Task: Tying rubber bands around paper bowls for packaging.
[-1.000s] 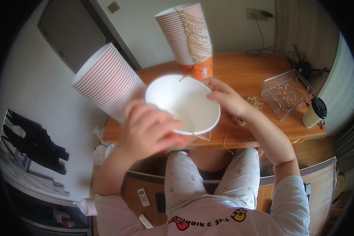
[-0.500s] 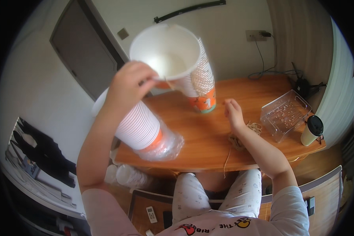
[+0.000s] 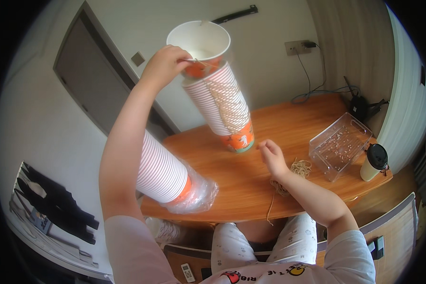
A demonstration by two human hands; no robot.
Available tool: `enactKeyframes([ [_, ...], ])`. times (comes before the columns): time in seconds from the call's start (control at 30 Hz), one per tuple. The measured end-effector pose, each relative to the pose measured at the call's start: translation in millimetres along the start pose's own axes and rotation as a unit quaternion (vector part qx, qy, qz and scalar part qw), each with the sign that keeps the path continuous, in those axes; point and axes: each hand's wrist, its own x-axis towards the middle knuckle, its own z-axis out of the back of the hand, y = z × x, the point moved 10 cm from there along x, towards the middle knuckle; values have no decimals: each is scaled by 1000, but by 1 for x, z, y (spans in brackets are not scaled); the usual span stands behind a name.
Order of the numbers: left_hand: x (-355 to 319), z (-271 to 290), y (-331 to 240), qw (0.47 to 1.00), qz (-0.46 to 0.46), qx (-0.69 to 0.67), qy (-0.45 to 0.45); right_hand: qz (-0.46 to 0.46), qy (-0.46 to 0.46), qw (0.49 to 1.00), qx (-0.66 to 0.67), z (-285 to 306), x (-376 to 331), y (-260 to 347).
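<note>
Moved since earlier: your left hand [image 3: 163,64] has carried the white cup [image 3: 199,45] higher, up to the top of the tall cup stack [image 3: 222,106]; your right hand [image 3: 272,156] has stayed low over the table [image 3: 251,184].
Left grip: fingers clamped on the white cup's rim, with a thin strand pinched against it.
Right grip: fingers loosely curled together, holding nothing that you can see, just above the loose string [image 3: 300,168].
Where the cup is: touching the top of the stack, tilted, apparently not seated.
Stack: it leans to the left from its orange base; string is wound around its side.
Risk of toppling: you are pressing from above on a leaning column with no hand steadying it, so a sideways push could tip it.
Risk of jamming: a cup going in crooked may wedge or crush its rim.
Risk of snagging: the strand under your fingers could drag the winding loose.
Nearby: the sleeve of cups [image 3: 163,173] in plastic wrap lies on the table edge and could roll off; a clear tray [image 3: 338,146] and lidded cup [image 3: 375,162] stand well apart.
</note>
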Motion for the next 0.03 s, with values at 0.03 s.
enactKeyframes([
  [0.03, 5, -4, -1, 1000, 2, 5, 2, 3, 2, 1000, -3, 1, 0, 2],
])
